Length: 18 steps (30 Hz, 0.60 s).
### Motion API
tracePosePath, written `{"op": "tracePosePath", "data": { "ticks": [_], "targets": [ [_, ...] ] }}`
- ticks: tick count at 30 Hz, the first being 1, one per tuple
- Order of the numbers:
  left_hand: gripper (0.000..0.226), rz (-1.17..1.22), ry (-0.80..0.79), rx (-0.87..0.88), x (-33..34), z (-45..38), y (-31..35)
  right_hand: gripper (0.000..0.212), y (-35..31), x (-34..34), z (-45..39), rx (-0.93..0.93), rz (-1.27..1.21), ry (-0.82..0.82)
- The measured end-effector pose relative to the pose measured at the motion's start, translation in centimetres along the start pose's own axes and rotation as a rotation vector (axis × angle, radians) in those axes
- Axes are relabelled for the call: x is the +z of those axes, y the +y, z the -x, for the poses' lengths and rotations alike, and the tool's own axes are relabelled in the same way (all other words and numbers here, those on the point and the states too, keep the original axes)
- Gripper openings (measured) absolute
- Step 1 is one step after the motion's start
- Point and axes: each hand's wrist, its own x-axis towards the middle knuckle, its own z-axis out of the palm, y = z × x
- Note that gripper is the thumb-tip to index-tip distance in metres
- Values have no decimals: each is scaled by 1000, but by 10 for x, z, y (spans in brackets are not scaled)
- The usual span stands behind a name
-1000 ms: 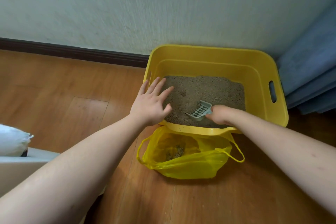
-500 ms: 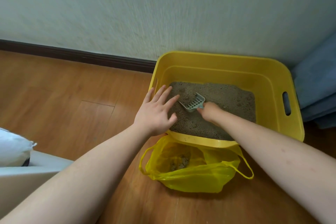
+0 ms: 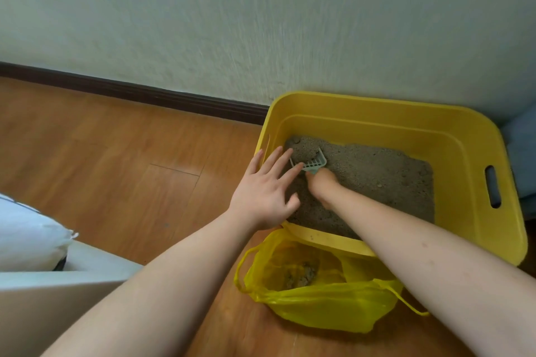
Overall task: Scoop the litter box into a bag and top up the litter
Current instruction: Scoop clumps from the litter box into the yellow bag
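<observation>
A yellow plastic litter box [image 3: 470, 153] stands on the wood floor against the wall, holding grey-brown litter [image 3: 377, 174]. My right hand [image 3: 323, 184] grips the handle of a pale green slotted scoop [image 3: 311, 162], whose head lies in the litter at the box's far left corner. My left hand [image 3: 265, 191] rests with straight, spread fingers on the box's left front corner, fingertips reaching over the litter next to the scoop. A yellow plastic bag [image 3: 319, 295] lies open on the floor in front of the box, with a few clumps [image 3: 301, 277] inside.
A dark baseboard [image 3: 130, 93] runs along the pale wall. A white pillow [image 3: 26, 238] and a pale furniture edge [image 3: 58, 278] sit at the lower left. Blue fabric [image 3: 522, 159] hangs right of the box. Bare wood floor [image 3: 101, 168] stretches to the left.
My right hand has dragged the scoop through the litter from the box's near middle to its far left corner. My left hand has stayed on the box's corner. The view has shifted left.
</observation>
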Motion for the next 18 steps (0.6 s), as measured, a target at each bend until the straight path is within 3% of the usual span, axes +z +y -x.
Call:
{"op": "tracePosePath", "data": {
  "ticks": [2,3,4,5,10,13,14,15,17,18],
  "targets": [
    [67,-6,4,2,0,-1,1,41,-4,5,3,7,-90,-8],
    [68,-10,7,2,0,-1,2,46,-9,2,9,-40,14,13],
    [68,-13,11,4,0,-1,2,50,-8,5,19,-217,358,17],
    [67,-15,14,6,0,-1,3,51,-11,6,21,-295,514,50],
    [65,-10,36,6,2,-1,4,43,-12,17,20,-248,360,154],
    [66,-18,11,4,2,-1,5,49,-4,20,20,-244,431,176],
    [66,-20,8,3,3,-1,5,50,0,21,16,-217,404,174],
    [67,-20,6,2,3,-1,5,48,3,22,16,-163,218,163],
    [67,-21,-2,0,4,-1,5,40,2,14,14,75,-456,134],
    [66,-21,-6,-3,4,-2,5,38,5,10,16,50,-388,177]
  ]
}}
